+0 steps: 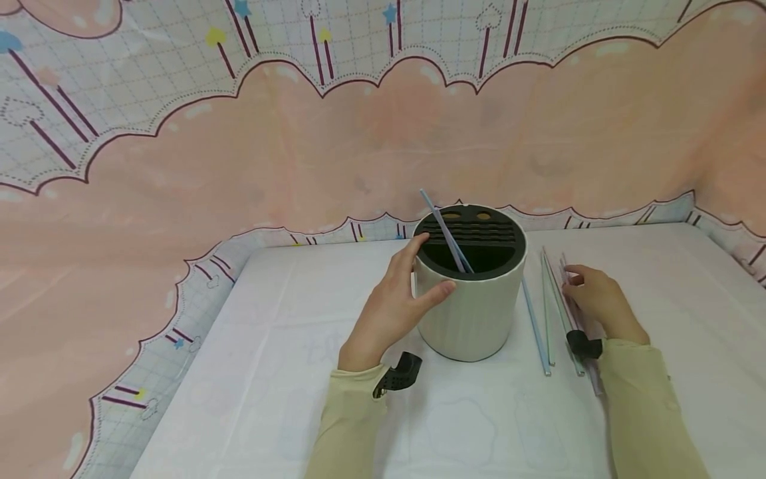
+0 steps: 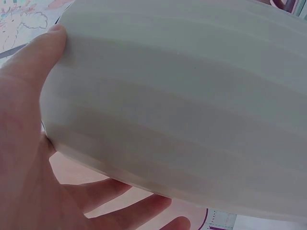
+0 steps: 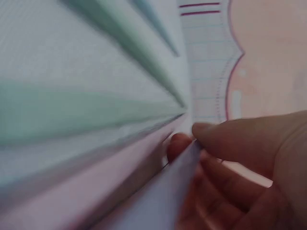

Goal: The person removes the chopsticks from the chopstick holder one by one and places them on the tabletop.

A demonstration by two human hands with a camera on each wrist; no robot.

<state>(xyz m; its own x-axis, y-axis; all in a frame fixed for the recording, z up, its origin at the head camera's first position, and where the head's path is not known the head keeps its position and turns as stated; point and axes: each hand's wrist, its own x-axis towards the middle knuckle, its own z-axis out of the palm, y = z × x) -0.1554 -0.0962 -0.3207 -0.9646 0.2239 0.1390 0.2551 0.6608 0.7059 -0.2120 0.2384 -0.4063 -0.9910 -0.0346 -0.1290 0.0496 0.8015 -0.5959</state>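
Observation:
A round white holder (image 1: 469, 316) with a black slotted top (image 1: 479, 229) stands upright on the table. My left hand (image 1: 395, 299) grips its left side, thumb in front and fingers round the far side; in the left wrist view its ribbed wall (image 2: 177, 105) fills most of the picture. Thin blue and lilac sticks (image 1: 444, 229) lean out of the top's large opening. To the right, my right hand (image 1: 601, 299) pinches the end of a lilac stick (image 3: 168, 187) between thumb and finger. Beside it lie a pink stick (image 3: 120, 170) and green sticks (image 3: 129, 45).
A blue stick (image 1: 536, 329) lies between the holder and the other loose sticks. The white tabletop (image 1: 287, 372) meets a peach patterned cloth (image 1: 383, 153) at the back and left. Each wrist wears a black device (image 1: 402, 374).

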